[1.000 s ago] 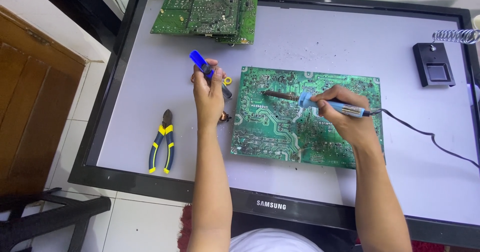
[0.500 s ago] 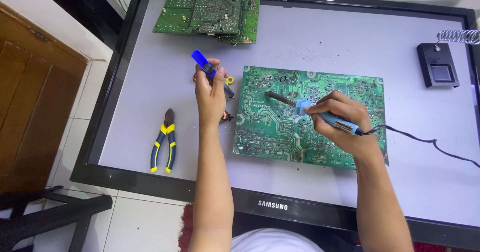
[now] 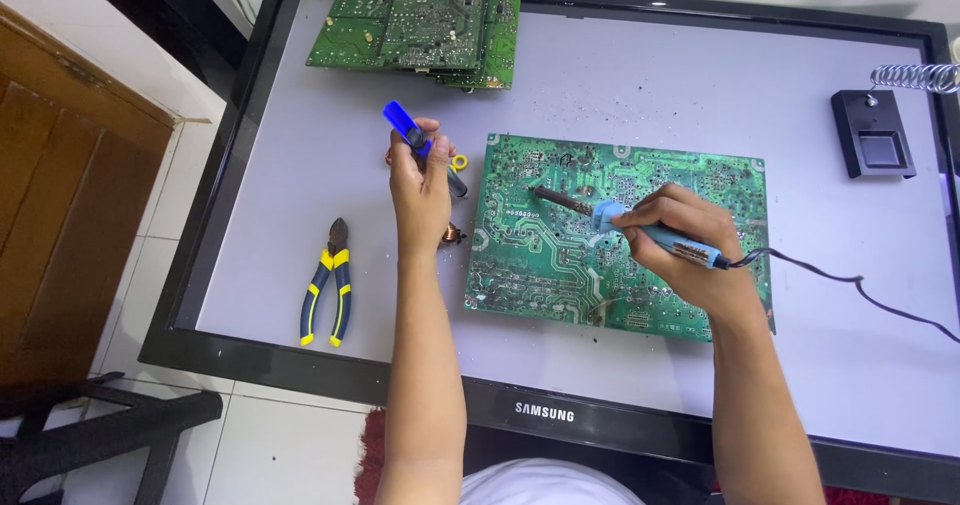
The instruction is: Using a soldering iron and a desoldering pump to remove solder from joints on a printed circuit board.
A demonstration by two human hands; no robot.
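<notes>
A large green circuit board (image 3: 560, 265) lies solder side up on a flat screen panel (image 3: 640, 85) used as a work surface. My right hand (image 3: 680, 245) grips a blue soldering iron (image 3: 640, 227), its dark tip resting on the board's upper left area. My left hand (image 3: 420, 180) holds a blue and black desoldering pump (image 3: 405, 127) upright, just left of the board's edge. Small copper coils (image 3: 452, 233) and a yellow ring (image 3: 459, 163) lie beside that hand.
A stack of green circuit boards (image 3: 420, 20) sits at the panel's far edge. Yellow and blue cutting pliers (image 3: 328, 283) lie at the left. A black soldering iron stand (image 3: 875, 135) with a spring holder is at the far right. The iron's cable (image 3: 850, 285) trails right.
My right hand has shifted the soldering iron slightly left and down across the board. My left hand with the pump has barely moved.
</notes>
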